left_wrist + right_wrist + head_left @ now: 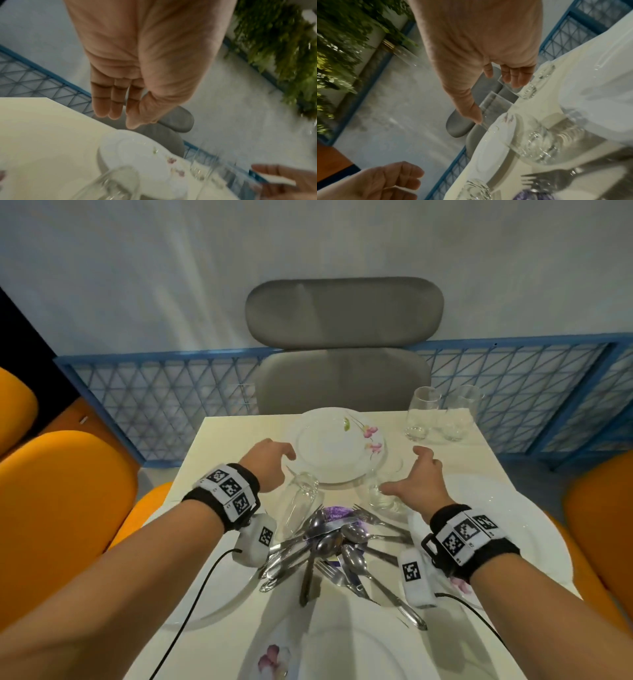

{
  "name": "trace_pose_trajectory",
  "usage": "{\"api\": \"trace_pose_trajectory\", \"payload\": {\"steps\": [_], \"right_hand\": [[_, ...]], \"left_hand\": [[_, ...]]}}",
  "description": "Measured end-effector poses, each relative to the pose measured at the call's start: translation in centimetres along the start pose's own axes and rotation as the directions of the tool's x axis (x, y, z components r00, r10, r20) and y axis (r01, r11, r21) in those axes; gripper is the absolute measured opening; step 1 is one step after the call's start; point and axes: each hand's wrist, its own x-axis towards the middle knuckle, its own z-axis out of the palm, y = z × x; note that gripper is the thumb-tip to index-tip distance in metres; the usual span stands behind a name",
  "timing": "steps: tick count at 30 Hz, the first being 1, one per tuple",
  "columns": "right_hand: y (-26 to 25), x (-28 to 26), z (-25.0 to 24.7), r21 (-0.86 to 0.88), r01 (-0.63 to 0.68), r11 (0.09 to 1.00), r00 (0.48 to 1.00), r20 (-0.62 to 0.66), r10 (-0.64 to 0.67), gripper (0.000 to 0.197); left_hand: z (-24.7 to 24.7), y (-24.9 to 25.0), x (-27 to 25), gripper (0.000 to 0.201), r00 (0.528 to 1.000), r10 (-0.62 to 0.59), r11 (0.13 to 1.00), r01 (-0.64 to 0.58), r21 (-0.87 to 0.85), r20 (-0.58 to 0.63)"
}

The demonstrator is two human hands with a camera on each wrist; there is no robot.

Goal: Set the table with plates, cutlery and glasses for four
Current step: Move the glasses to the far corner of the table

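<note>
Far plate: the flowered plate sits at the far edge of the surface, in front of the grey chair, and looks like a finished place as far as the plate goes.
Step in hand: judging by where your hands are, you are about to deal with the two glasses just this side of that plate, so take one per hand and give each its own place.
Left glass: the glass near your left wrist leans or lies with its mouth toward the cutlery; grip it round the body, not the rim, and stand it upright before you let go.
Right glass: the short glass stands upright just under your right palm, touching or nearly touching the plate's near rim; lift it straight up so it does not knock the china.
Left hand: your left hand hovers spread, fingers relaxed and straight, holding nothing, beside the plate's left rim and just beyond the leaning glass.
Right hand: your right hand is spread too, thumb apart from the fingers, empty, right of the plate and over the short glass.
Other glasses: two more glasses stand together at the far right corner, well apart from both hands.
Cutlery: the pile of spoons and forks lies between your wrists on a plate; keep your cables and cuffs off it as you reach.
Risk: the leaning glass could roll into the cutlery if nudged.
</note>
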Motion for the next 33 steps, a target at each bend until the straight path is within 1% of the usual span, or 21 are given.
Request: {"api": "trace_pose_trajectory", "payload": {"steps": [3, 7, 12, 14, 16, 19, 22, 25, 27, 29, 31, 32, 33], "right_hand": [[0.9, -0.3, 1.5, 0.026, -0.035, 0.999, 0.999, -0.007, 0.035, 0.11], [1.9, -0.3, 2.8, 0.079, -0.042, 0.996, 0.999, -0.01, 0.043, 0.115], [2.5, 0.5, 3.7, 0.073, 0.027, 0.997, 0.999, -0.034, -0.025, 0.111], [2.7, 0.7, 3.9, 0.076, 0.048, 0.996, 0.998, -0.049, -0.044, 0.107], [2.7, 0.8, 4.0, 0.079, 0.058, 0.995, 0.997, -0.061, -0.053, 0.101], [2.7, 1.0, 4.2, 0.073, 0.072, 0.995, 0.995, -0.068, -0.067, 0.095], [2.7, 1.0, 4.2, 0.078, 0.084, 0.993, 0.994, -0.075, -0.079, 0.093], [2.9, 1.2, 4.4, 0.09, 0.088, 0.992, 0.994, -0.078, -0.081, 0.087], [3.1, 1.3, 4.4, 0.093, 0.088, 0.992, 0.993, -0.089, -0.08, 0.075], [3.4, 1.6, 4.5, 0.098, 0.091, 0.991, 0.992, -0.098, -0.081, 0.064], [3.5, 1.6, 4.6, 0.101, 0.097, 0.99, 0.991, -0.097, -0.087, 0.063], [3.4, 1.6, 4.7, 0.098, 0.101, 0.99, 0.992, -0.09, -0.092, 0.067], [3.4, 1.6, 4.8, 0.091, 0.105, 0.99, 0.992, -0.085, -0.097, 0.075]], "left_hand": [[2.3, -1.2, 0.1, 0.063, 0.99, 0.053, 0.992, -0.067, 0.106, 0.128], [4.5, -2.4, 0.9, 0.076, 0.968, 0.141, 0.953, -0.189, 0.238, 0.207], [5.6, -2.2, 1.6, 0.089, 0.919, 0.239, 0.849, -0.354, 0.392, 0.312], [5.7, -1.8, 1.8, 0.088, 0.9, 0.255, 0.805, -0.4, 0.437, 0.354], [5.6, -1.4, 1.9, 0.083, 0.884, 0.267, 0.767, -0.436, 0.471, 0.384], [5.6, -0.9, 1.9, 0.078, 0.861, 0.286, 0.693, -0.488, 0.53, 0.42], [6.0, -0.6, 2.1, 0.075, 0.84, 0.333, 0.612, -0.539, 0.579, 0.429], [6.2, -0.9, 2.5, 0.074, 0.801, 0.367, 0.551, -0.597, 0.583, 0.473], [6.4, -1.3, 2.8, 0.077, 0.776, 0.391, 0.532, -0.629, 0.567, 0.494], [6.6, -1.8, 3.1, 0.083, 0.766, 0.407, 0.526, -0.641, 0.558, 0.497], [6.7, -2.2, 3.1, 0.085, 0.769, 0.413, 0.54, -0.639, 0.548, 0.489], [6.6, -2.3, 3.2, 0.085, 0.771, 0.417, 0.544, -0.636, 0.547, 0.482], [6.6, -2.4, 3.2, 0.085, 0.773, 0.423, 0.544, -0.634, 0.55, 0.472]]}}
